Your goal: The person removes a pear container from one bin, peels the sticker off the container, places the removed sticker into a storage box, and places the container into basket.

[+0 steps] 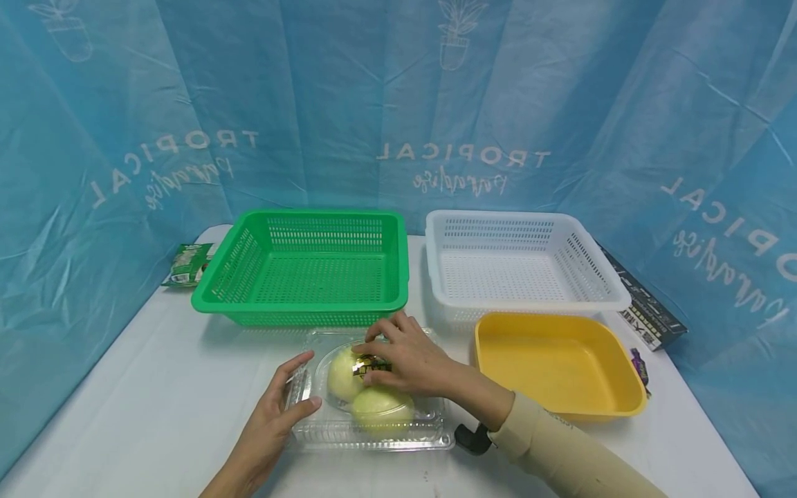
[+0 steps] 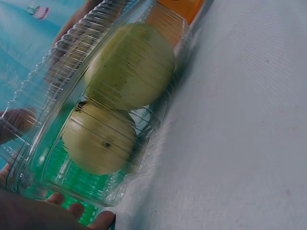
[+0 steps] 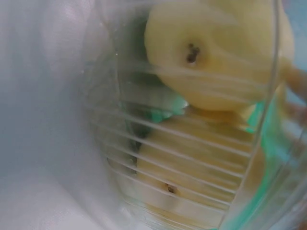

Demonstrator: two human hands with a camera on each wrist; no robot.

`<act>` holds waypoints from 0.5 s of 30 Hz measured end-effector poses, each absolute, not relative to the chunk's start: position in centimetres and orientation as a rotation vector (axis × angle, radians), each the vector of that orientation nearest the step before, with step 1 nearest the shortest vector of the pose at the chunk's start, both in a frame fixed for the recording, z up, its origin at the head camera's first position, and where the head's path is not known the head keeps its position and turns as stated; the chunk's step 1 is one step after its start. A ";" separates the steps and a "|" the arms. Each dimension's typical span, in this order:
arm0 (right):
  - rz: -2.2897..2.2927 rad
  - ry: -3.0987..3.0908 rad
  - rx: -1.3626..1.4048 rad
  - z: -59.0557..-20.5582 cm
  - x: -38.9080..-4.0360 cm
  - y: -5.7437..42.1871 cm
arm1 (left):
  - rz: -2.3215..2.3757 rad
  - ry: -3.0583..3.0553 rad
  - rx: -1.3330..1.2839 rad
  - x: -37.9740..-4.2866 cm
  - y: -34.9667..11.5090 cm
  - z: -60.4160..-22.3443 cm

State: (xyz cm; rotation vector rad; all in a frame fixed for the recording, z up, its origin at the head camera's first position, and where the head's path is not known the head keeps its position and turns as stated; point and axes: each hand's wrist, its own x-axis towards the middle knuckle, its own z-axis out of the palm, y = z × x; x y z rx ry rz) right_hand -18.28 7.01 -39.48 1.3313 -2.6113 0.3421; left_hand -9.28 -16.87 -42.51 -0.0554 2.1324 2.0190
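Note:
A clear plastic box [image 1: 311,432] with a ribbed rim stands on the white table. Inside it lie two round, pale yellow-green fruits [image 1: 381,409], seen through its wall in both wrist views. My left hand [image 1: 272,415] holds the box's left side, its thumb over the top edge and the other fingers spread along the side. On the lid rests my right hand [image 1: 414,356], fingers bent, thumb and forefinger beside a dark label [image 1: 367,366]. Its palm side is hidden. In the left wrist view, left fingertips [image 2: 76,209] show beside the box.
Behind the box stand a green basket [image 1: 299,308] and a white basket [image 1: 529,306]. A yellow tub [image 1: 560,366] sits to the right. A green packet [image 1: 189,265] lies far left; a black carton [image 1: 650,304] and a purple wrapper [image 1: 640,366] lie along the right edge. Blue curtains [image 1: 349,104] surround the table.

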 end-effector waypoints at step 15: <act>0.420 -2.621 1.332 -39.6 -18.3 7.0 | 2.040 2.123 -0.056 -9.2 -16.9 -42.5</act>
